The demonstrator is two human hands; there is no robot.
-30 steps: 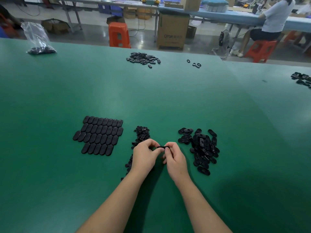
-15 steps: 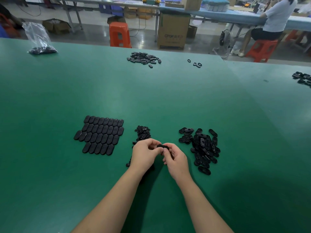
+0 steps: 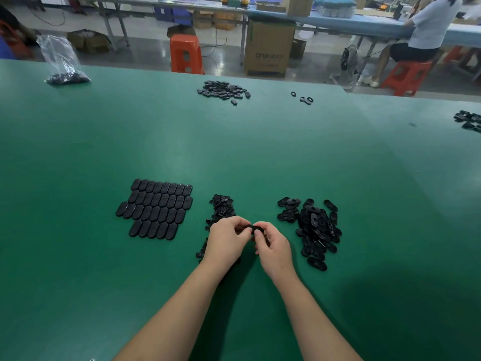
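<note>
My left hand [image 3: 227, 241] and my right hand [image 3: 273, 246] meet over the green table [image 3: 234, 152], both pinching one small black oval plastic part [image 3: 255, 228] between their fingertips. Left of the hands lies a neat block of black oval pieces [image 3: 156, 211] set in rows. A narrow heap of small black parts [image 3: 221, 207] runs behind and under my left hand, partly hidden by it. To the right sits a loose pile of black oval shells [image 3: 315, 227].
At the far side of the table lie another pile of black parts [image 3: 223, 90], a few loose rings [image 3: 304, 99] and a clear bag of parts [image 3: 63, 66]. More parts [image 3: 469, 121] sit at the right edge. Beyond stand an orange stool [image 3: 186, 54], a cardboard box [image 3: 269, 46] and a seated person [image 3: 421, 35].
The hands stayed in place while the fingers shifted slightly on the small black part held between them. The piles have not moved.
</note>
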